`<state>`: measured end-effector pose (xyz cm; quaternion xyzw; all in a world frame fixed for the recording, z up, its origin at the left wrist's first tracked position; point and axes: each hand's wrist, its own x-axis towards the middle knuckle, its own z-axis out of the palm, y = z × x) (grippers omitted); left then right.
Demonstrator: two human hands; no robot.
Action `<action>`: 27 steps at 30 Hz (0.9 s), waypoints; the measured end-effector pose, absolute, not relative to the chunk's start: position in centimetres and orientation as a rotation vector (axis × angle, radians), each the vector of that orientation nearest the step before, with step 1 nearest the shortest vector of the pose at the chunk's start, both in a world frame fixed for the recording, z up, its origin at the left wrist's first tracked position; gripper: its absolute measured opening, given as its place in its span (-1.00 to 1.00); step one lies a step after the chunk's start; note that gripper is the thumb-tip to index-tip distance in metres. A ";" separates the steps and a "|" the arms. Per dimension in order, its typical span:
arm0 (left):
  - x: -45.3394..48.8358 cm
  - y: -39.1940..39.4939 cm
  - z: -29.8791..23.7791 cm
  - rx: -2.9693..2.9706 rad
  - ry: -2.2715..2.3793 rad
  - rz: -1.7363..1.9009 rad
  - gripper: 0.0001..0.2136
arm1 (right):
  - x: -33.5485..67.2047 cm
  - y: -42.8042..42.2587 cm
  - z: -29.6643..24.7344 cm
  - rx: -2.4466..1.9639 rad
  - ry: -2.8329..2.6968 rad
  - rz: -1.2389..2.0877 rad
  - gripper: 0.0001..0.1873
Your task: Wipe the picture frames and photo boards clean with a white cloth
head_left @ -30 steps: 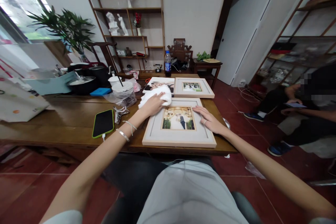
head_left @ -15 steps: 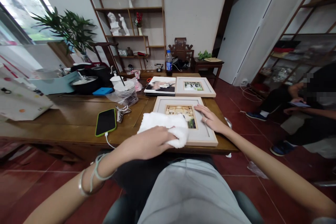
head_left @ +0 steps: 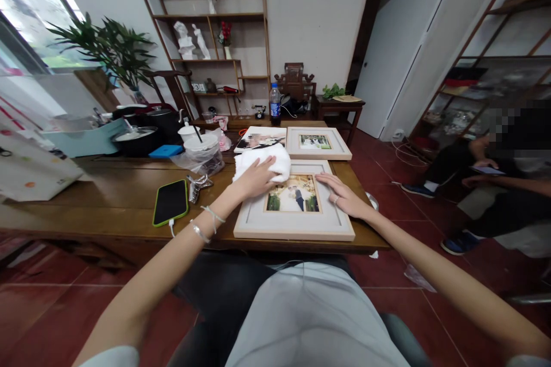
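A light wooden picture frame [head_left: 294,228] with a wedding photo lies flat near the table's front edge. My left hand [head_left: 259,176] is pressed over a folded white towel [head_left: 279,160], holding it against the frame's upper left part. The towel covers that far left corner. On the frame's right side rests my right hand [head_left: 344,195], fingers stretched out and touching the mat beside the photo. It holds nothing. Behind lies a second picture frame [head_left: 318,155], with a photo album [head_left: 262,136] to its left, partly hidden by the towel.
Left on the wooden table [head_left: 120,206] are a phone [head_left: 171,202] with its cable, a bagged cup [head_left: 202,149], a blue box [head_left: 166,151] and a black pot [head_left: 136,140]. A cola bottle [head_left: 275,104] stands behind. A seated person [head_left: 512,155] is at right.
My left hand has slid the towel away from me, from the frame's near left part to its far left corner, uncovering the photo. My right hand stays on the frame's right side.
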<state>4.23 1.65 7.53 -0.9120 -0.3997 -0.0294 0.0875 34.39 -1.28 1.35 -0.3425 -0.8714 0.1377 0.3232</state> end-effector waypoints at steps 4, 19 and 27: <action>4.2 3.9 7.1 -2.664 -1.238 -0.123 -0.64 | 34.4 -1.2 1.2 -0.906 -2.266 0.364 -0.46; 7.9 -12.6 10.3 -2.760 -1.111 0.177 -0.70 | 34.1 -1.3 1.1 -0.963 -2.185 0.305 -0.48; 7.5 -8.6 7.9 -2.668 -1.276 0.068 -0.68 | 33.6 -1.7 2.2 -1.008 -2.111 0.326 -0.36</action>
